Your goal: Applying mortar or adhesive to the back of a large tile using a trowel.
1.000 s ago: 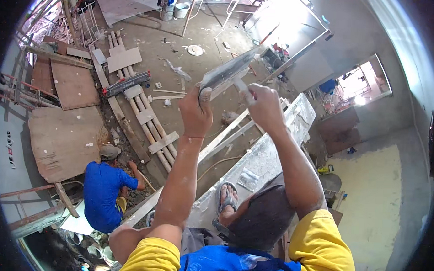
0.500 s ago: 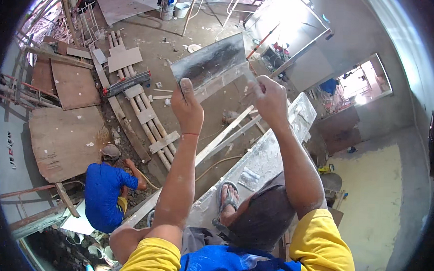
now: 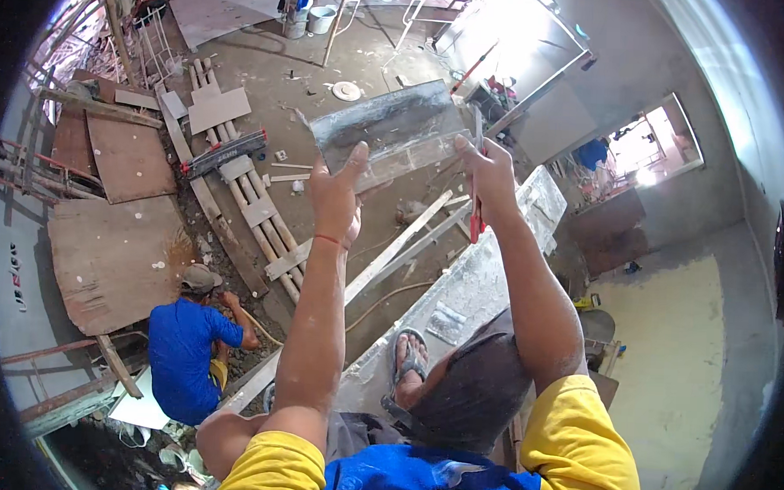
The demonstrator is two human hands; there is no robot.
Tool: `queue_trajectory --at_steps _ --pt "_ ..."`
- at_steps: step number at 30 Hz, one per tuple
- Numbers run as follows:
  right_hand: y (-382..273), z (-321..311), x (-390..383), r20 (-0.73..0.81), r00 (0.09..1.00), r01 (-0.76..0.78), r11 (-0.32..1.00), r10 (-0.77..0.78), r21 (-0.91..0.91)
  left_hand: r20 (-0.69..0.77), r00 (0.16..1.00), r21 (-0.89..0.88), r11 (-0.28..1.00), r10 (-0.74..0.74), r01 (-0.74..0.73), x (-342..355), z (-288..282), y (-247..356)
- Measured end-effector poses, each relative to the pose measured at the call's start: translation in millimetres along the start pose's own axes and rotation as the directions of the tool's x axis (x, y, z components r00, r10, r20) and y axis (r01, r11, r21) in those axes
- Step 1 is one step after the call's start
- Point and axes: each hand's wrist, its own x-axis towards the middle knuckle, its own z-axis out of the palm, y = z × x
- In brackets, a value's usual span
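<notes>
In front of me I hold up a long, grey metal trough (image 3: 387,128), smeared with pale residue. My left hand (image 3: 338,191) grips its near left side, the thumb over the near edge. At the trough's right end my right hand (image 3: 491,181) is closed on a scraper (image 3: 476,222) with a red handle below the fist and a narrow grey part above it. The right thumb lies close against the trough's end; whether it touches I cannot tell. Beneath my arms is a plank (image 3: 495,270) crusted with white plaster, with my sandalled foot on it.
A person in a blue shirt (image 3: 185,359) crouches at the lower left beside a hose. Poles with board pieces (image 3: 259,210) and a dark red-edged case (image 3: 224,154) lie on the floor. Plywood sheets (image 3: 115,257) lean at left. A white bucket (image 3: 322,20) stands far off; a grey wall rises right.
The trough has come down slightly and turned so more of its inside shows. My right hand has lowered and turned, bringing the scraper's red handle into sight.
</notes>
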Motion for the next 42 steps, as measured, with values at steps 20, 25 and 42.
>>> queue_trajectory --at_steps 20,25,42 --pt "4.2 30.3 -16.0 0.029 0.977 0.206 0.908 -0.210 -0.364 -0.040 0.973 -0.086 0.970 0.226 -0.228 -8.4 22.7 -40.2" --pt "7.6 41.7 -21.9 0.057 0.967 0.247 0.853 -0.250 -0.460 -0.218 0.961 -0.147 0.968 0.168 -0.203 -12.1 30.5 -37.6" --pt "-9.3 50.2 -33.9 0.090 0.959 0.278 0.846 -0.267 -0.455 -0.299 0.924 -0.135 0.948 0.238 -0.288 -19.5 36.2 -29.4"
